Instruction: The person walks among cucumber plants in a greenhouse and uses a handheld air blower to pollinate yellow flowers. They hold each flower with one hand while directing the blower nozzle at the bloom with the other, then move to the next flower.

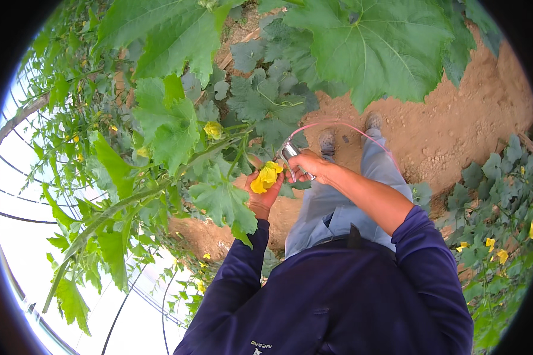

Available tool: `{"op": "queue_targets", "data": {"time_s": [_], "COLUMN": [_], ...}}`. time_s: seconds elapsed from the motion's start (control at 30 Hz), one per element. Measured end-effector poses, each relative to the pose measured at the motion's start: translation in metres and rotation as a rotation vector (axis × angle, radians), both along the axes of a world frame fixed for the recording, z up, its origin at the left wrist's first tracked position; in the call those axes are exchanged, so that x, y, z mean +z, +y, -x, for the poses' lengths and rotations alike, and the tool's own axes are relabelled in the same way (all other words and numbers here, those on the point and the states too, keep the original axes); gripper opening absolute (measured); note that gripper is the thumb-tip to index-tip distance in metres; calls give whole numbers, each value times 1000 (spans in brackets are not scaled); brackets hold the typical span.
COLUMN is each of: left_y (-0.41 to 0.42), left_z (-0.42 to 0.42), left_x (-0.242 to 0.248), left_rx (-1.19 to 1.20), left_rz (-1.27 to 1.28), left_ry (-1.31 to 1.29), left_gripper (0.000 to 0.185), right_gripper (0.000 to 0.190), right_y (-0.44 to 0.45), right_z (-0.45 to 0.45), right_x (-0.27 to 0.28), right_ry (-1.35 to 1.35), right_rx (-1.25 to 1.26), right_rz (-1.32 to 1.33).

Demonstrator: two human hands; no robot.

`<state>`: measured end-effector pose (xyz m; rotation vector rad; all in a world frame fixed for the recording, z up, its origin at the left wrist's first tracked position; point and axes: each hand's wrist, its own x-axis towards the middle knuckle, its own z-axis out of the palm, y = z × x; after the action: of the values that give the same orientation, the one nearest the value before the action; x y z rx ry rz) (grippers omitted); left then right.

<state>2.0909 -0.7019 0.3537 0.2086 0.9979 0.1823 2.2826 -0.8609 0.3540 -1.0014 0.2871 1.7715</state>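
My left hand (266,195) is around a yellow blossom (266,176) on a large-leaved climbing vine, with the fingers behind its petals. Just to the right, my right hand (308,166) grips a metal hand sprayer (289,155) with a trigger lever. A thin pink hose (337,123) curves from the sprayer's top down past my leg. The sprayer's front end is close beside the blossom; whether they touch I cannot tell. A greenish-yellow bud (213,129) sits further up the same thick stem (129,199).
Broad green leaves (368,44) hang close at the top. Bare soil (462,120) lies around my shoes. More vines with yellow flowers (490,243) grow at the right. Thin curved hoops (124,306) and pale sheeting stand at the left.
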Motion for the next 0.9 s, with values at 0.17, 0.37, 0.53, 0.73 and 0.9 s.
{"op": "queue_targets", "data": {"time_s": [0.17,0.37,0.53,0.73,0.9], "left_y": [-1,4,17,15,-3], "left_z": [-2,9,20,7,-22], "left_x": [-11,-17,-13,19,41], "left_rx": [65,35,-198,-34,11], "left_rz": [-249,-829,-1367,-1001,-939], "left_ry": [35,342,434,148,279], "left_gripper": [25,34,32,36,37], "right_gripper": [34,37,35,44,45], "right_y": [2,10,34,63,67], "right_z": [-10,10,33,43,54], "right_x": [13,38,41,58,66], "right_ry": [-469,-1292,-1562,-1584,-1413], "right_rx": [89,219,222,167,351], "right_rz": [-205,-443,-416,-295,-257]}}
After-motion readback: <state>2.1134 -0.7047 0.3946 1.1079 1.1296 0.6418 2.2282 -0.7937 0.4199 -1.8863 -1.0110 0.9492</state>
